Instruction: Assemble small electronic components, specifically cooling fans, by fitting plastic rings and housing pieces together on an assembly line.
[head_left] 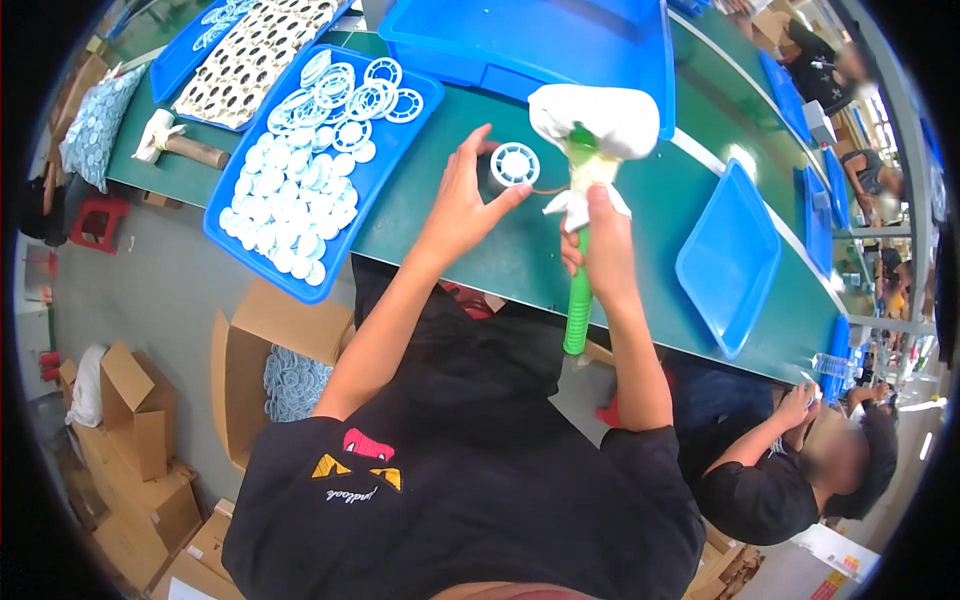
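A small white round part with a spoked, wheel-like top stands on the green table. My left hand is curved around it, thumb at its near edge and fingers at its left side. My right hand grips the green handle of a mallet, closed around it just below the head. White cloth wraps the mallet head, which is raised to the right of the round part. A thin brown cord or wire shows between the part and the mallet; its ends are hidden.
A blue tray at left holds white discs and spoked rings. Beyond lie a second cloth-wrapped mallet and a tray of cream parts. A large blue bin stands at the back, a blue tray at right. Co-worker sits right.
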